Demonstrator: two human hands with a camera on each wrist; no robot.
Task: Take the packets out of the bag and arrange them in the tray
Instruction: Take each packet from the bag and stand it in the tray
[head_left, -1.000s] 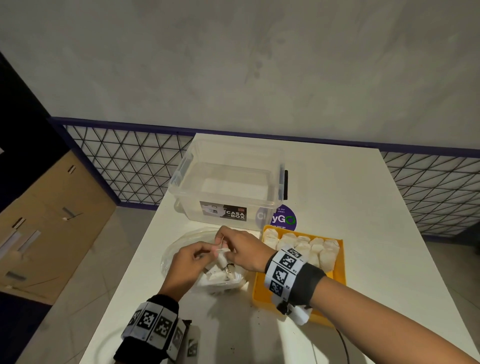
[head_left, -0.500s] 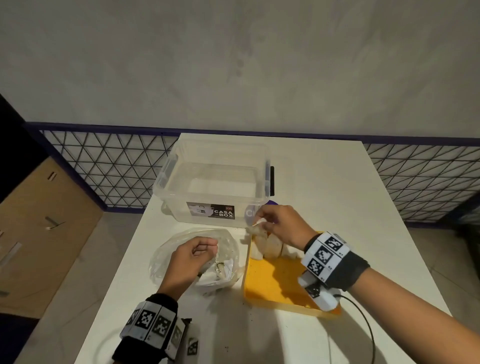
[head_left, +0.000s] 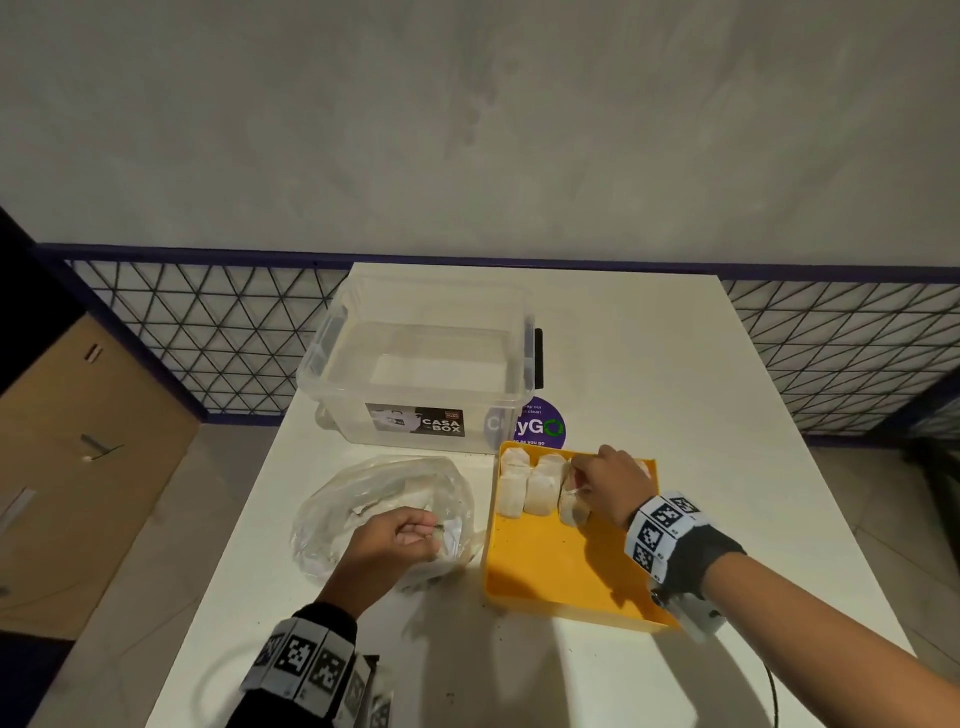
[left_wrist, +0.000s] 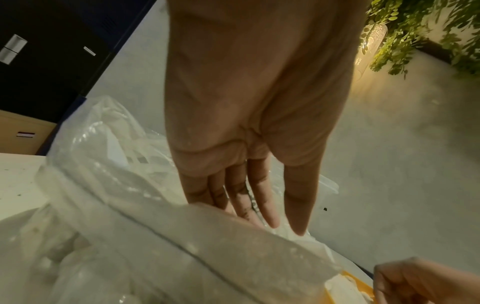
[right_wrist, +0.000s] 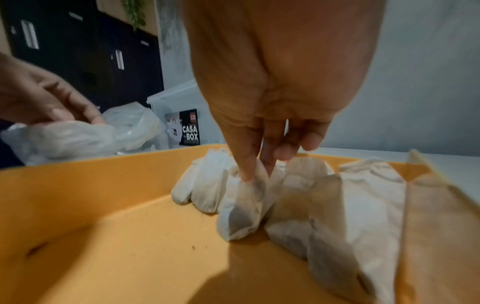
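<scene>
Right hand (right_wrist: 262, 131) pinches the top edge of a white packet (right_wrist: 241, 211), standing it in the row along the far wall of the orange tray (head_left: 561, 571), so rows fill orderly. Left hand (head_left: 387, 545), fingers curled on the clear plastic bag (head_left: 337, 509) beside it, holds its mouth open; remaining packets lie beneath its fingers.

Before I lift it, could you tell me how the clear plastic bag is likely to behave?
The bag looks crumpled and thin, so probably floppy and sagging. It is see-through with few packets left, so likely light. The left hand already grips its rim, probably steadying it.
</scene>
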